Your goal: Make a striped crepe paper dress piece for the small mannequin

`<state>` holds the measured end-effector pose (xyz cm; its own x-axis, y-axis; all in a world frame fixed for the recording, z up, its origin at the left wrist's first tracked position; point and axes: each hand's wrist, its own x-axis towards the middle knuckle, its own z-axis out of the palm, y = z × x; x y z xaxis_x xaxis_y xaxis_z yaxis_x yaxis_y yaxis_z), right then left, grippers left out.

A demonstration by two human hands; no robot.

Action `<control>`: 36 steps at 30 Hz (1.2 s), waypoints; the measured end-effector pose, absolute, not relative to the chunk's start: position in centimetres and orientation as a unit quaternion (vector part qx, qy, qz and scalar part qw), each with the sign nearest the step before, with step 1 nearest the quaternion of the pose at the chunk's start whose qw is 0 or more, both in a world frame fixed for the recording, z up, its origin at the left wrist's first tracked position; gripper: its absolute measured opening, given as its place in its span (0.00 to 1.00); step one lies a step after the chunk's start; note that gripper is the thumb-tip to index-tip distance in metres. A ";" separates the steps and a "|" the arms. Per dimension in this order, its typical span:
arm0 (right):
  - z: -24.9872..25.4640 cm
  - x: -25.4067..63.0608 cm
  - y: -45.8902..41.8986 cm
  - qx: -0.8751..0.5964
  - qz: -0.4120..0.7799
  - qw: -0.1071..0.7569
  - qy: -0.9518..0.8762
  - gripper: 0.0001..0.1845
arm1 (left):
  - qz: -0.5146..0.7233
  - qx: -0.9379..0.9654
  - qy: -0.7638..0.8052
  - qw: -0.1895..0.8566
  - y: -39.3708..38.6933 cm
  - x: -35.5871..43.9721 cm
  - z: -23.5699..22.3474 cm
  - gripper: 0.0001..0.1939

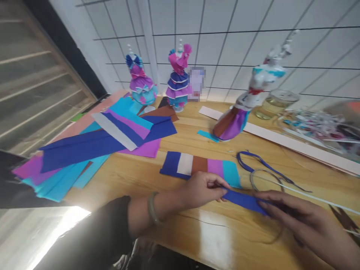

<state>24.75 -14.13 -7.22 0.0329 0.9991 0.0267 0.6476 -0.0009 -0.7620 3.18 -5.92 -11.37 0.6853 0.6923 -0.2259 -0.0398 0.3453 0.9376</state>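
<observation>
My left hand (203, 189) pinches one end of a dark blue paper strip (243, 200) lying on the wooden table (135, 176). My right hand (302, 221) presses its fingers flat on the strip's other end. Just beyond the strip lies a row of small paper pieces (201, 165) in blue, white, brown, purple and teal. A blue cord (261, 163) and a thin wire loop (263, 178) lie right of that row.
Large paper sheets (92, 146) in blue, purple and teal spread over the left of the table. Three paper-dressed dolls stand at the back: (140, 80), (177, 77) and a tilted one (247, 101). A glass jar (277, 103), a long white strip (295, 144) and craft clutter sit right.
</observation>
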 end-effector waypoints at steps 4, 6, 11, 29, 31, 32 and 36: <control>-6.4 24.4 -14.3 -0.658 0.335 0.307 -0.601 0.11 | 0.229 0.497 0.294 0.784 -5.8 3.3 -10.6 0.10; -6.5 24.6 -14.5 -0.646 0.347 0.310 -0.604 0.11 | 0.226 0.499 0.286 0.786 -5.8 3.3 -10.5 0.11; -6.6 25.0 -14.6 -0.624 0.368 0.314 -0.614 0.10 | 0.218 0.496 0.295 0.787 -5.6 3.2 -10.5 0.11; -6.2 25.6 -15.4 -0.629 0.350 0.307 -0.622 0.11 | 0.203 0.496 0.282 0.795 -5.6 3.1 -10.3 0.09; -6.2 25.8 -15.6 -0.630 0.356 0.302 -0.621 0.12 | 0.196 0.503 0.280 0.794 -5.7 3.1 -10.3 0.08; -6.2 26.0 -15.7 -0.631 0.361 0.297 -0.619 0.12 | 0.192 0.509 0.280 0.791 -5.8 3.1 -10.3 0.07; -6.0 26.3 -16.2 -0.632 0.405 0.236 -0.618 0.10 | 0.167 0.544 0.299 0.766 -6.3 3.1 -10.4 0.06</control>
<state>26.30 -16.18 -5.97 -0.0905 0.9712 -0.2206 0.5898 -0.1262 -0.7976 3.13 -6.31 -10.44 0.7653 0.5811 -0.2771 0.0696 0.3532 0.9329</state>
